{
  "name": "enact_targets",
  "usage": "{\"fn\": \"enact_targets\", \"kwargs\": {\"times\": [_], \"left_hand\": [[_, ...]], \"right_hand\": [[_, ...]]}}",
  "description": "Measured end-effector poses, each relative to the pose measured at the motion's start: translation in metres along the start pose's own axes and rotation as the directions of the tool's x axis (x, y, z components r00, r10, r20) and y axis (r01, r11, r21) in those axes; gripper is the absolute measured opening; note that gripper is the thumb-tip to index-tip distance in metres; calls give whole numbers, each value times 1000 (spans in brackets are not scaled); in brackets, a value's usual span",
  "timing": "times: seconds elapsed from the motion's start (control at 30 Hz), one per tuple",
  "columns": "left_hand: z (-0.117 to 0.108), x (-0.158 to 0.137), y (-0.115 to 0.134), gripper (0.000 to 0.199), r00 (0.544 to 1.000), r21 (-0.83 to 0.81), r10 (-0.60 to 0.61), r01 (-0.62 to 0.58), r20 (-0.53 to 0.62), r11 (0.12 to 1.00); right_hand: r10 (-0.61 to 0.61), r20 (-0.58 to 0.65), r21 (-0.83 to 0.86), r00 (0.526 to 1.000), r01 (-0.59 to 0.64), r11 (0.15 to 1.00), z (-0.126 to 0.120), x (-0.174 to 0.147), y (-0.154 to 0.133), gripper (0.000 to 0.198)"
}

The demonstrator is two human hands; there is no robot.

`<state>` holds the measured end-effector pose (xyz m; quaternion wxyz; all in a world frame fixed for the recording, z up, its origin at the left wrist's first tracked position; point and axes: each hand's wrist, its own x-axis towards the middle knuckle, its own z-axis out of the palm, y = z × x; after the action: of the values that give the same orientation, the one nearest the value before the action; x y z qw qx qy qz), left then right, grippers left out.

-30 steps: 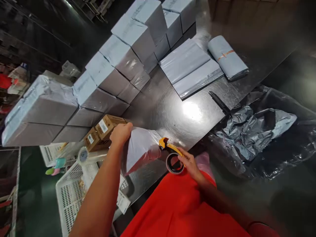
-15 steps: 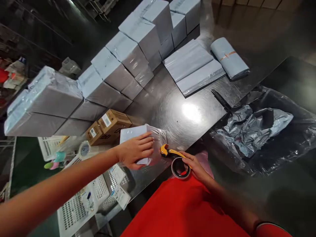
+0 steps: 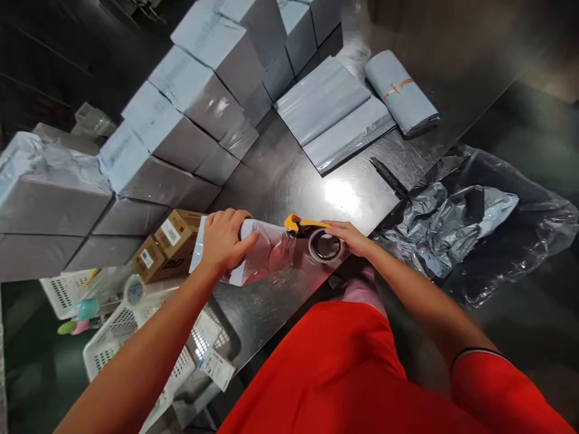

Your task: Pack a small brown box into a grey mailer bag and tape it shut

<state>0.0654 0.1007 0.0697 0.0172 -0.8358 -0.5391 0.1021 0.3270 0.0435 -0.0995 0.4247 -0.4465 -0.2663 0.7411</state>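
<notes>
- a second ago the left hand (image 3: 224, 238) had the pale grey plastic-wrapped parcel (image 3: 253, 253) tipped up on edge; half a second ago it lay flat under an open palm; now the fingers curl over the parcel's near end and pin it to the shiny steel bench (image 3: 289, 175).
- the right hand (image 3: 346, 235) has come forward from the bench edge and brought the yellow-handled tape dispenser with its dark tape roll (image 3: 316, 238) up against the parcel's loose, crinkled end.
- judged from this, the wrapping looks settled and the sealing of that open end is the step in hand.
- left grip: closed over the parcel, thumb along its side. right grip: wrapped around the dispenser's roll and handle.
- the parcel lies near the bench's front edge, directly under the left hand, with the dispenser's yellow nose touching or just beside its right end.
- two brown cardboard boxes (image 3: 169, 244) sit just left of the parcel, with stacked grey-wrapped parcels (image 3: 181, 126) behind.
</notes>
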Motion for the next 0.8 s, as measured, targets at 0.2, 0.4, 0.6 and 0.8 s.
{"fn": "enact_targets", "kwargs": {"times": [0.2,0.4,0.6,0.8], "left_hand": [[-2,1,14,47,979,-2,-202,202,-19,979],[-2,3,31,53,861,-74,-509,506,-18,859],[1,-1,30,54,807,-102,-590,585,-26,805],[3,1,40,50,731,-79,-681,677,-38,731]], "right_hand": [[-84,-53,-118,995,77,990,-20,-97,55,54],[-1,47,64,999,-2,998,28,-172,129,54],[-116,148,65,982,107,992,77,-125,141,54],[-89,163,-208,983,122,970,113,-61,109,55]]}}
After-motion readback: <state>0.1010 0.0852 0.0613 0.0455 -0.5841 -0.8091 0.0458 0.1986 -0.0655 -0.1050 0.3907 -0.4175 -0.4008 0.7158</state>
